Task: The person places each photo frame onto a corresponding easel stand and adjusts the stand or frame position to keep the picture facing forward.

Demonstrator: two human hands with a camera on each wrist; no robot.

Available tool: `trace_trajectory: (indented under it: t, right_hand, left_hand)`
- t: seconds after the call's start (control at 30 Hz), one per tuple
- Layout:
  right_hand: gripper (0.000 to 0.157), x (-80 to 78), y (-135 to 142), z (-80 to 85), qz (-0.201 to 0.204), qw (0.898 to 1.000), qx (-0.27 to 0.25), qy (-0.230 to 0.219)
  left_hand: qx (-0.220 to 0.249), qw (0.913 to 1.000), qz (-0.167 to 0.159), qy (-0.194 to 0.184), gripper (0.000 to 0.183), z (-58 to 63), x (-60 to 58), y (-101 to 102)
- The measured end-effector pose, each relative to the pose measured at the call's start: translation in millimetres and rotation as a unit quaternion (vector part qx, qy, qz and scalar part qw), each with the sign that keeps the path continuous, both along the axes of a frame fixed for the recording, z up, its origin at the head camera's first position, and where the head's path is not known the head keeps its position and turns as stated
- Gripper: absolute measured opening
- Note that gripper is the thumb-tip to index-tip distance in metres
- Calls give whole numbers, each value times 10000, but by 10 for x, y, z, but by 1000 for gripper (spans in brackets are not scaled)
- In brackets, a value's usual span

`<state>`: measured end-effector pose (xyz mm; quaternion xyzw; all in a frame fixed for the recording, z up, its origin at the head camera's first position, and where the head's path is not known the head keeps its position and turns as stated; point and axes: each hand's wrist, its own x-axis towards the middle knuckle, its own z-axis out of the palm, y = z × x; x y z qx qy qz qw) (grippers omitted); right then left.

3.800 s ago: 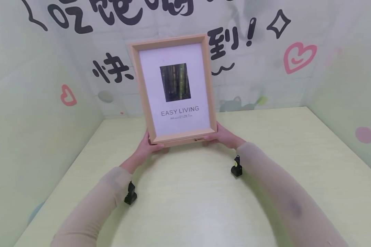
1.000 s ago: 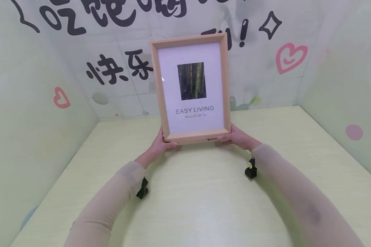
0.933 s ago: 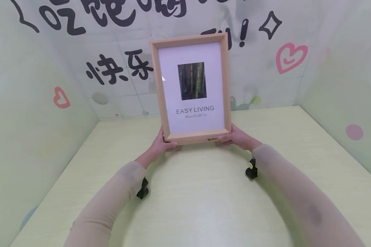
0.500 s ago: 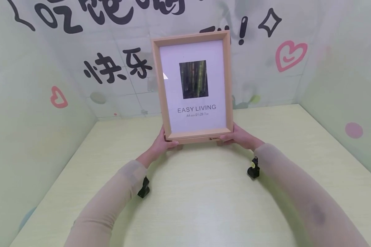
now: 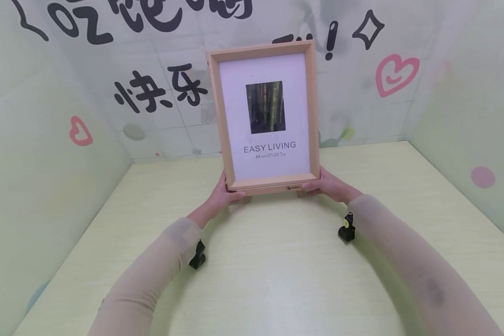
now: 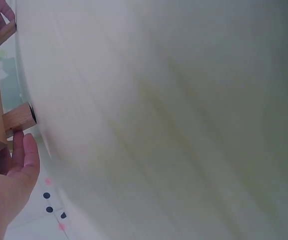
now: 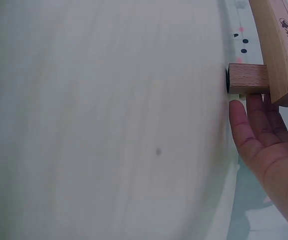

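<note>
A light wood picture frame (image 5: 265, 114), with a small bamboo picture and "EASY LIVING" lettering, leans upright on the ledge (image 5: 269, 190) of a tabletop easel. My left hand (image 5: 219, 196) grips the ledge's left end, thumb over its front. At the opposite end, my right hand (image 5: 329, 185) holds it the same way, near a printed logo. In the left wrist view, fingers (image 6: 30, 150) curl up under the wood beside a short foot (image 6: 20, 118). Another foot (image 7: 248, 78) shows in the right wrist view, close to the tabletop; whether it touches, I cannot tell.
The pale tabletop (image 5: 273, 261) spreads beneath my arms. Behind it stands a white wall sheet (image 5: 164, 51) with black lettering and pink hearts. Greenish panels close off the left (image 5: 38, 177) and right sides. A black wrist camera (image 5: 346, 227) hangs below each sleeve.
Compared with 3.8 seconds ago, both hands have shifted the easel and picture frame to the right along the back wall, uncovering more lettering at left. Over the last second there is little movement.
</note>
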<state>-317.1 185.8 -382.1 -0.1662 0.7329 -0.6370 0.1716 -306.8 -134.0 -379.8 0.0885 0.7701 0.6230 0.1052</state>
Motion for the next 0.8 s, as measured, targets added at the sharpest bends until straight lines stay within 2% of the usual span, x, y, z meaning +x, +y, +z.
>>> trace_trajectory:
  t: [0.53, 0.67, 0.8]
  right_hand:
    - [75, 10, 1, -7, -50, 9999, 71, -104]
    - [80, 4, 12, 15, -196, 9990, 400, -75]
    - [92, 30, 109, 77, -345, 9947, 966, -32]
  left_hand:
    - [-167, 9998, -78, -13, 93, -13, -13, -25]
    - [-319, 9994, -146, 81, 89, 14, -6, -68]
    - [-613, 9976, -220, 255, 95, 66, 40, -129]
